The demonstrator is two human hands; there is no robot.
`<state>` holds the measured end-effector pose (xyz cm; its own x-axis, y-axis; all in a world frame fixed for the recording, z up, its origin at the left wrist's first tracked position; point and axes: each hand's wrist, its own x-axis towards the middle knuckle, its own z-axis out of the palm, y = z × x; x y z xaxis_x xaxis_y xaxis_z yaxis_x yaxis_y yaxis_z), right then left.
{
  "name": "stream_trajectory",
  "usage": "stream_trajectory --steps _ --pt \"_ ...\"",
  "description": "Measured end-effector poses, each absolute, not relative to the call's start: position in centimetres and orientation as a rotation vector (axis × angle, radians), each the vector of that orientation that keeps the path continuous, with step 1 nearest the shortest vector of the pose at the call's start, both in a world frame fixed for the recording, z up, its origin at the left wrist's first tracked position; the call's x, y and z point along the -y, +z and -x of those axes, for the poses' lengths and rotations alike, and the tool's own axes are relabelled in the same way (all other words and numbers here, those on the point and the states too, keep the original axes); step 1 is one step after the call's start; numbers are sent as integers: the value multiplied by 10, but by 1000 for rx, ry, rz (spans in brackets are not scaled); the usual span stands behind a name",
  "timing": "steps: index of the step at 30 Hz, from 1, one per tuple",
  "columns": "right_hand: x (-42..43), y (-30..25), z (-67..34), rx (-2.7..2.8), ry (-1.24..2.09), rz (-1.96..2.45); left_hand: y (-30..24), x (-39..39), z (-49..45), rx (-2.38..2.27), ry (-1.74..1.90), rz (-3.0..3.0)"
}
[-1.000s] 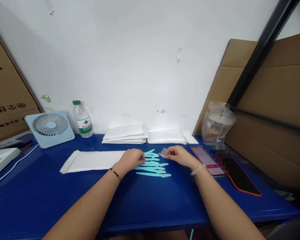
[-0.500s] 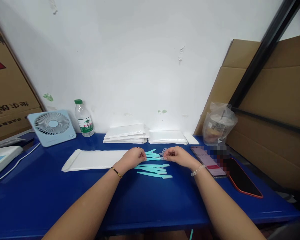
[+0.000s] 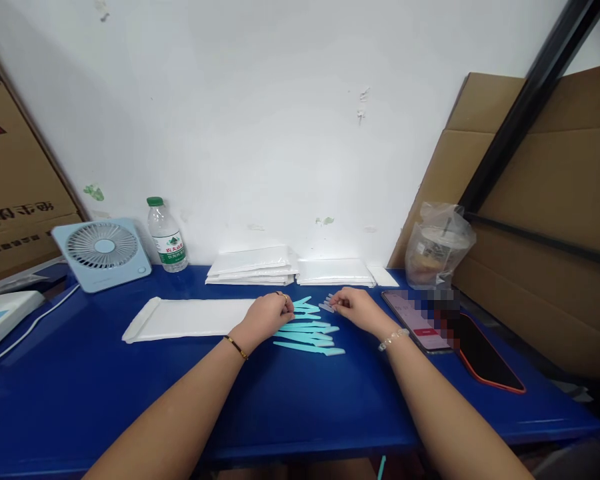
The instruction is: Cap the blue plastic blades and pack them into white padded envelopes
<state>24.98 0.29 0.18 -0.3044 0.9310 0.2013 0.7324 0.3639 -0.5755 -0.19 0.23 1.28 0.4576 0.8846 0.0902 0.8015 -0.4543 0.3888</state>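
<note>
- White wall (image 3: 260, 133) backs a blue table (image 3: 305, 407), where a person works with both bare hands between a small fan (image 3: 103, 247) at one end and two phones (image 3: 415, 320) at the other.
- Slim teal sticks (image 3: 307, 347) lie loosely fanned at the middle of the table, their long axes running mostly from left to right, between and partly in front of the hands.
- At their left ends is the left hand (image 3: 266, 315), the nearer of the two, curled with thumb and fingertips close together; whether it pinches a stick cannot be told.
- Small clear pieces (image 3: 327, 306) sit just beyond the sticks' far right side, immediately left of the fingertips of the right hand (image 3: 356, 310), which are bunched; a grip on one piece cannot be confirmed.
- Stretching leftward from behind the left hand is a long white pouch (image 3: 195, 317), lying flat.
- Along the wall rest stacked white packets (image 3: 253, 263), a water bottle (image 3: 167, 237) and a bagged drink cup (image 3: 437, 250).
</note>
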Motion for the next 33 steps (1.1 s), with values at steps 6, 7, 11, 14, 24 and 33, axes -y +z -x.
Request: stream_trajectory --steps 6,7,11,14,24,33 --pt "-8 -7 -242 2243 296 1492 13 -7 5 -1526 316 -2470" --pt "-8 -7 -240 2258 268 1503 13 -7 5 -1526 306 -2461" --pt "-6 -5 -239 2252 214 1525 10 -9 5 -1510 328 -2417" --pt "-5 -1 -245 2229 382 1458 9 -11 7 -1498 378 -2376" --pt "3 10 -248 2224 634 1317 11 -13 9 -1483 475 -2289" --pt "11 14 -236 2247 722 1263 10 -7 2 -1392 506 -2351"
